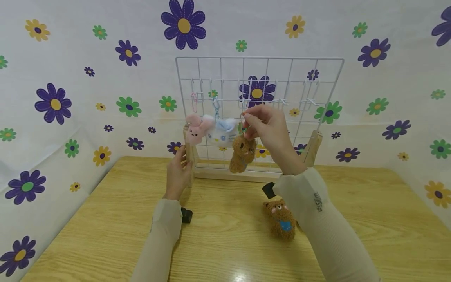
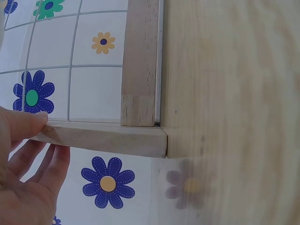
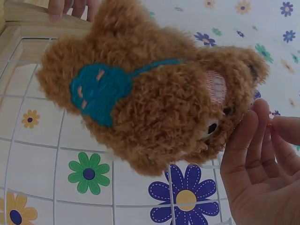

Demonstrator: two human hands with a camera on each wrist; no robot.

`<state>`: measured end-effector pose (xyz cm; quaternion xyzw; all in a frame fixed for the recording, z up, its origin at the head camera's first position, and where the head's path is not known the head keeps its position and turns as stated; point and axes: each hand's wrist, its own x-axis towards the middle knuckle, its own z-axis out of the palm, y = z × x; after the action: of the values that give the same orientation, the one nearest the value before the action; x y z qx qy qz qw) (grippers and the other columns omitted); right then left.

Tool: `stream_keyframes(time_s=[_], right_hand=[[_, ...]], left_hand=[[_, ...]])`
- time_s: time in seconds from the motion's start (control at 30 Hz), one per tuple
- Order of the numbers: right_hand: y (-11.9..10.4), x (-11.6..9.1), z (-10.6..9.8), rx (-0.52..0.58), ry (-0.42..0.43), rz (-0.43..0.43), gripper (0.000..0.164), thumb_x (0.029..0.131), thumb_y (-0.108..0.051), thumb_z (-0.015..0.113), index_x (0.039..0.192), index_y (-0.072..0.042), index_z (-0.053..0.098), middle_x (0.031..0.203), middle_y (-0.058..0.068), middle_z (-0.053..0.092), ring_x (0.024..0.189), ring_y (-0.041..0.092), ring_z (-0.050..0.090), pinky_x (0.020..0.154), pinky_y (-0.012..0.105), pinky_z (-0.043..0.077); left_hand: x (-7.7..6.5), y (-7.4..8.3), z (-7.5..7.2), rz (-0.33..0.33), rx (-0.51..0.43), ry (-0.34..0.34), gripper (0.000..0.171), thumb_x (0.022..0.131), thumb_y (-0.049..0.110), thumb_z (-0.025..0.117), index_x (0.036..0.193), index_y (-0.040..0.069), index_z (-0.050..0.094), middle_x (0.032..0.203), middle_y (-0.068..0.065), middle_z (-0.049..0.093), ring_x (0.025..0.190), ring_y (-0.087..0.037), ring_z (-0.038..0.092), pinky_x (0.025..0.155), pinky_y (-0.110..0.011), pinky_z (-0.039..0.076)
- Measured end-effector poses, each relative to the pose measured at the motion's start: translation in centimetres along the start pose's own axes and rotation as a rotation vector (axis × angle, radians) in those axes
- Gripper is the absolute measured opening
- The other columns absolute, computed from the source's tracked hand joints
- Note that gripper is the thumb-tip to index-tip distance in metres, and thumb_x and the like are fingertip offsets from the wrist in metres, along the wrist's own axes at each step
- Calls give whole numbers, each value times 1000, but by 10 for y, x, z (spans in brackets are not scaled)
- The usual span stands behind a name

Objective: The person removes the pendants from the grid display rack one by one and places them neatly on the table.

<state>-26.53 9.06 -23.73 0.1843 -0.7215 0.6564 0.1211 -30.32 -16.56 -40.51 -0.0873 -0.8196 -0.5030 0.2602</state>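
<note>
My right hand (image 1: 269, 125) pinches the thin cord at the top of a fuzzy brown teddy bear keychain (image 1: 243, 152), which dangles in front of a white wire grid rack (image 1: 243, 58). In the right wrist view the bear (image 3: 164, 103) wears a teal pouch on a strap. My left hand (image 1: 178, 172) grips the rack's wooden side post (image 2: 103, 138) between thumb and fingers. Left of the bear, a pink plush keychain (image 1: 196, 131) and a white and blue plush keychain (image 1: 221, 133) hang on the rack.
A second brown bear (image 1: 280, 219) with a blue pouch lies on the wooden table (image 1: 218, 243), close to my right sleeve. Several white hooks (image 1: 310, 101) line the rack. Its right wooden post (image 1: 312, 149) stands behind my right wrist. Flower-print cloth (image 1: 77, 58) hangs behind.
</note>
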Motion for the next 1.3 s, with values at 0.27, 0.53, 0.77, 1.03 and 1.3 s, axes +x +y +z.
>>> stream_keyframes(time_s=[0.27, 0.53, 0.77, 1.03, 1.3], right_hand=[[5, -11, -1, 12, -30, 9, 13, 102, 0, 58, 108, 10, 63, 79, 9, 66, 58, 13, 63, 61, 25, 61], [13, -21, -5, 4, -59, 30, 12, 102, 0, 57, 106, 8, 64, 78, 11, 65, 58, 14, 65, 59, 27, 61], [17, -29, -7, 16, -85, 86, 14, 103, 0, 55, 109, 12, 61, 80, 13, 63, 60, 14, 65, 61, 29, 63], [19, -38, -11, 2, -108, 152, 17, 105, -2, 53, 113, 11, 60, 87, 16, 61, 63, 17, 67, 63, 32, 64], [26, -49, -12, 1, -119, 128, 16, 104, 1, 53, 112, 13, 60, 86, 18, 61, 63, 18, 67, 62, 34, 64]], left_hand=[[-2, 1, -2, 12, 3, 16, 54, 92, -15, 64, 143, -4, 50, 136, -29, 58, 113, -45, 64, 94, -50, 57], [-2, 0, -1, 11, 2, 6, 54, 93, -15, 63, 144, -4, 50, 137, -29, 57, 114, -45, 63, 95, -50, 56], [-2, 0, -1, 25, -3, 12, 52, 93, -14, 63, 142, -4, 50, 136, -30, 58, 113, -45, 63, 94, -50, 56], [0, 0, -2, 24, -19, 12, 53, 92, -15, 63, 142, -3, 51, 135, -29, 58, 113, -45, 64, 94, -51, 56], [0, 0, 0, 21, -15, 11, 53, 93, -14, 63, 143, -3, 51, 135, -29, 58, 113, -45, 64, 94, -51, 56]])
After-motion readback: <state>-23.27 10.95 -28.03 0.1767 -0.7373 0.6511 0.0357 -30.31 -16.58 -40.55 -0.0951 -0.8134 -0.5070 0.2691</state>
